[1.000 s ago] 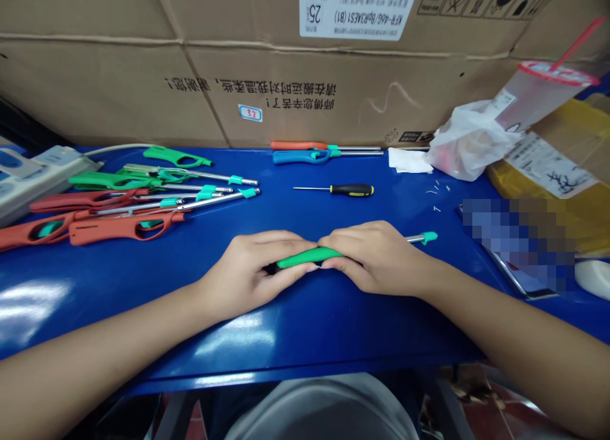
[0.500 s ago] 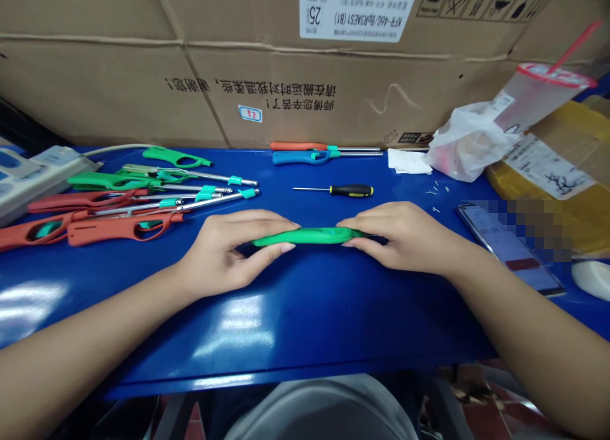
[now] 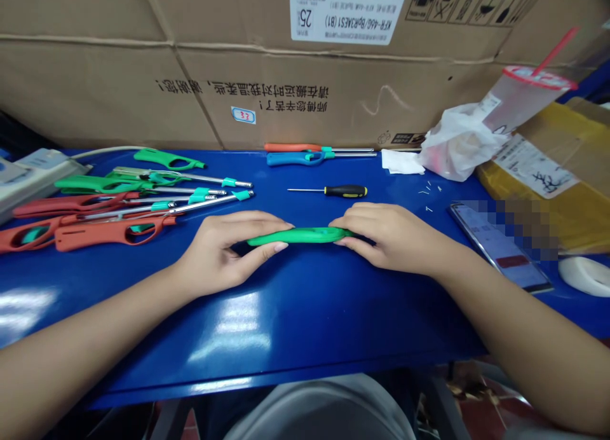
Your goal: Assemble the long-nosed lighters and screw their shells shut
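Note:
A green lighter casing (image 3: 309,235) is held level above the blue table, seen edge-on. My left hand (image 3: 233,249) pinches its left end between thumb and fingers. At its right end my right hand (image 3: 381,233) grips it the same way, and the fingertips hide that end. Just beyond lies a screwdriver (image 3: 345,191) with a black and yellow handle. To the left, several red lighters (image 3: 90,234) and green lighters (image 3: 95,184) lie in a loose pile with metal tubes pointing right. One separate green casing (image 3: 164,158) rests at the back of the pile.
A large cardboard box (image 3: 248,65) walls off the back. Before it lie an orange lighter (image 3: 290,147) and a blue lighter (image 3: 293,159). On the right are a white bag (image 3: 460,141), a drink cup (image 3: 524,100), a phone (image 3: 500,246) and a yellow-taped parcel (image 3: 572,217). A power strip (image 3: 42,176) stands left.
The whole view has shifted slightly, so everything sits a little further left. Both hands keep their hold on the green casing, with hardly any movement of their own.

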### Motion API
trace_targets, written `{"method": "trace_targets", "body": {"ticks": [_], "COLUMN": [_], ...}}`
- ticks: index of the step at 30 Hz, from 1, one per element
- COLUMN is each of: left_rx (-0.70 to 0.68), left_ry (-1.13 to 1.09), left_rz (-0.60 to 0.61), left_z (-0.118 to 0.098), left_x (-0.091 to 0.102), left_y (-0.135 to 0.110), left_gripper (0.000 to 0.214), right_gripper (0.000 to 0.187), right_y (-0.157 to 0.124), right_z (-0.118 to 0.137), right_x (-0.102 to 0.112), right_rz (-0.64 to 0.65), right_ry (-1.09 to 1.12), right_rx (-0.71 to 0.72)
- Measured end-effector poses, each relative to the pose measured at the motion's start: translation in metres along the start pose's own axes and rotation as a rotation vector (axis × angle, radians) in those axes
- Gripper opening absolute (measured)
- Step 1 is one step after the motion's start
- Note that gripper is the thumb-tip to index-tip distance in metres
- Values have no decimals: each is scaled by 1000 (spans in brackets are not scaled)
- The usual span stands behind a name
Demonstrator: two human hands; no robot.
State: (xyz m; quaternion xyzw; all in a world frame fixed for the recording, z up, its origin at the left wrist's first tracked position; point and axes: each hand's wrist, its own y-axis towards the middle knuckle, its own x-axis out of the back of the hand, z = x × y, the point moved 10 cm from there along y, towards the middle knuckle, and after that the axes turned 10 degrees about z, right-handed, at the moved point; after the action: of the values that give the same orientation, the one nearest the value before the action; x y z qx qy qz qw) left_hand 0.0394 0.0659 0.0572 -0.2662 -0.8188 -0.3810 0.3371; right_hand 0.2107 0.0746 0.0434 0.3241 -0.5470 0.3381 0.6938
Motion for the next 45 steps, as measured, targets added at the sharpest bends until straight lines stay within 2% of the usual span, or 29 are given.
{"method": "trace_targets", "body": {"ticks": [4,8,13,17,21,25,32,37,45], "left_rx": [34,53,-34,-42,-30,-34,20,-38,-102], "left_ry": [-42,-15,249,400,371,371,408,438,495], "left_rz": [12,18,111,155,157,139,166,162,125], "left_z": [4,2,-19,-24,-23,-26,-28,-42,-53], "left_x": [-5,-7,-22,-28,-27,-26,-29,-34,-35], "left_y": [1,2,3,1,1,1,3,6,3], "left_gripper": [20,19,31,26,25,25,22,27,22], "right_gripper": [24,27,28,29,29,22,20,22,24], "right_y": [2,-1,1,7,6,4,4,4,8], "right_z": [1,7,28,28,25,26,39,53,64], "right_x": [-7,-2,-4,-11,-12,-11,-9,-11,-20], "right_rz": [28,-36,-72,-11,43,0,-102,-106,-79], "right_ry": [-15,-51,-131,-91,-140,-221,-273,-282,-313], "right_rx": [5,30,75,0,-65,-113,-50,14,8]}}
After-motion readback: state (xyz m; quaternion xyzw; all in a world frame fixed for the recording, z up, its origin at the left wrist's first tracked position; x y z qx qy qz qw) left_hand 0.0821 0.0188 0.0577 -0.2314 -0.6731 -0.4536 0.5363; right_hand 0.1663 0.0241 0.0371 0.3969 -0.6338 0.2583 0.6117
